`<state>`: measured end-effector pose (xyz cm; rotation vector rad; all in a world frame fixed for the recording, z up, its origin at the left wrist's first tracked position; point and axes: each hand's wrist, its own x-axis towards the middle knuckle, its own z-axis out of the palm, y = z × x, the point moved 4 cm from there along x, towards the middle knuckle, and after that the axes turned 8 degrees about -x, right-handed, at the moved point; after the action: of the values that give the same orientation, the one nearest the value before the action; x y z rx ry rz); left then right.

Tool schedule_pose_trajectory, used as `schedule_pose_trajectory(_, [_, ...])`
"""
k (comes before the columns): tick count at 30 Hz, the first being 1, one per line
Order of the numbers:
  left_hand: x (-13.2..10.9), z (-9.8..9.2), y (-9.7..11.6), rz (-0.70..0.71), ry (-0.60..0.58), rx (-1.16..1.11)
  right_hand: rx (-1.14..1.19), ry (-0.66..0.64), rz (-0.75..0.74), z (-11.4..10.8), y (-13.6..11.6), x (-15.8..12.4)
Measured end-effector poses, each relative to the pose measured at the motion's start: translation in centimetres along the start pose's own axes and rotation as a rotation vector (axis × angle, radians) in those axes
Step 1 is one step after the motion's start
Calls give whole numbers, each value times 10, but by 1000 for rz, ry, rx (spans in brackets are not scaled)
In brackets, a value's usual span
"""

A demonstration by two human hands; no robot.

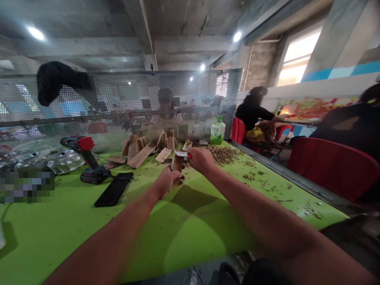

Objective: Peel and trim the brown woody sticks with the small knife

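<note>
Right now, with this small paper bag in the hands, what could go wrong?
The left hand might bump the black phone lying nearby, and perhaps the upright drill behind it. The right hand is close to the loose dried stems, which could get scattered. The paper bag could tear if squeezed.

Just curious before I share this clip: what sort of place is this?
Probably a shared workshop or craft workroom: a long green workbench scattered with dried stems, a cordless drill lying on it, and a seated person working nearby under a bare concrete ceiling.
</note>
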<state>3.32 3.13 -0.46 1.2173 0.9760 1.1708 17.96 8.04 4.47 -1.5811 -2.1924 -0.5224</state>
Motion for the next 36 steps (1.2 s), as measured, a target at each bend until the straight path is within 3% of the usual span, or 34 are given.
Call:
schedule_pose_trajectory(5, [-4,1,3,-44,23,77,9,-29,-2,1,1,0])
schedule_pose_trajectory(14, [1,-4,7,6,9,220,61,-67,-11,7,-2,7])
schedule_pose_trajectory(16, [-9,6,11,15,-42,268,90,-128,70,17,17,12])
schedule_pose_trajectory(19, [-37,36,18,112,-346,341,124,-338,407,40,73,13])
schedule_pose_trajectory(21, [-52,51,20,142,-498,300,112,-309,575,45,106,12])
schedule_pose_trajectory(23, [-51,50,19,99,-504,204,138,-183,612,44,119,13])
schedule_pose_trajectory(25, [-39,37,15,54,-419,98,177,-90,551,39,109,16])
schedule_pose_trajectory(29, [-14,6,8,45,-258,-73,231,38,358,23,59,17])
schedule_pose_trajectory(36, [-11,2,9,-2,-110,14,214,117,117,-4,22,0])
